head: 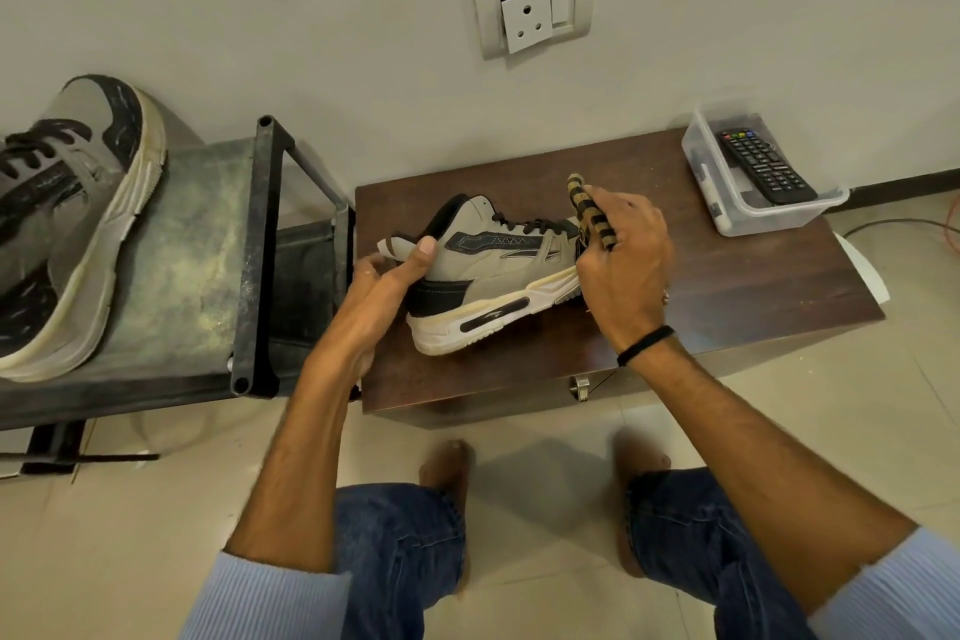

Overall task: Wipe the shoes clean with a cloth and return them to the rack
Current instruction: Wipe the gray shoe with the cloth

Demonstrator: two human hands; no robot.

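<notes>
Head view: left hand (387,278) fingers clasp shoe (488,270) heel on desk (737,291); right hand (626,270) fingers grip cloth (586,208) at toe.

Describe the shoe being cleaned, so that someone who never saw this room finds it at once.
Under the broken wall socket stands a low dark wooden cabinet; the shoe sits on its top, near the left edge. Unlike its twin on the metal rack, which nobody touches, the left hand holds its heel and the right hand holds a striped cloth at its toe.
</notes>
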